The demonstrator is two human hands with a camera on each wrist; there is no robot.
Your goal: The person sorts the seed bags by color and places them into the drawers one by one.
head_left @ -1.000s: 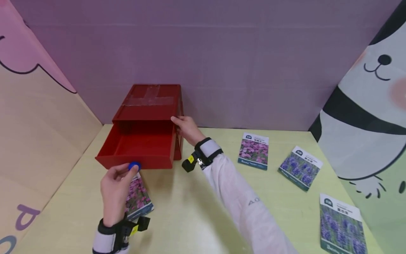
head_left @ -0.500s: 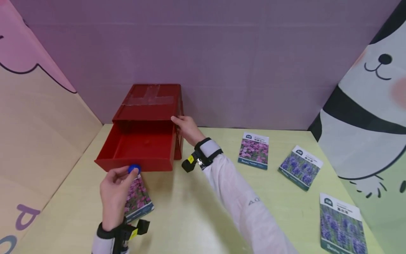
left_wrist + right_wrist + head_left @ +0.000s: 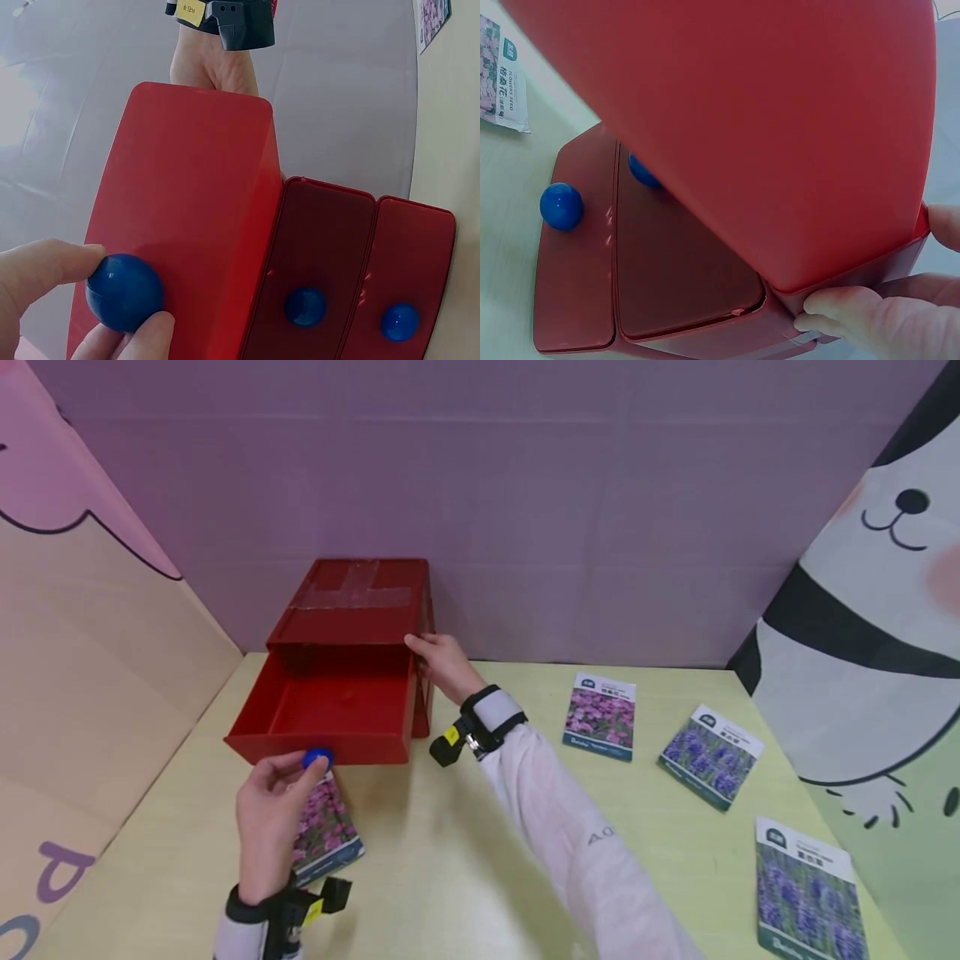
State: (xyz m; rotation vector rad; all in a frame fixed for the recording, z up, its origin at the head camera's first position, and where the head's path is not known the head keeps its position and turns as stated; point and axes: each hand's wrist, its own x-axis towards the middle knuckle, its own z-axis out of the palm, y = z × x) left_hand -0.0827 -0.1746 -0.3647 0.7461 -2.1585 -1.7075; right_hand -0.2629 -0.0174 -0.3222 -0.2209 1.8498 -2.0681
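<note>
A red drawer cabinet (image 3: 352, 597) stands at the back left, its top drawer (image 3: 367, 750) pulled far out with nothing visible inside. My left hand (image 3: 268, 814) pinches the round blue knob (image 3: 124, 292) on that drawer's front between thumb and fingers. At the cabinet's upper right edge, my right hand (image 3: 448, 668) grips the side wall, thumb in front and fingers along the outside. Two lower drawers, a middle one (image 3: 322, 240) and a bottom one (image 3: 409, 259), are closed, each with its own blue knob.
Partly behind my left hand lies a pink-flower seed packet (image 3: 330, 827). To the right are another pink packet (image 3: 600, 717) and two purple-flower packets, one farther back (image 3: 711, 758) and one nearer (image 3: 810, 889). A purple wall (image 3: 570, 527) rises behind the table.
The top drawer has come slightly farther out toward me with my left hand on its knob, then stayed still. My right hand has kept its place on the cabinet.
</note>
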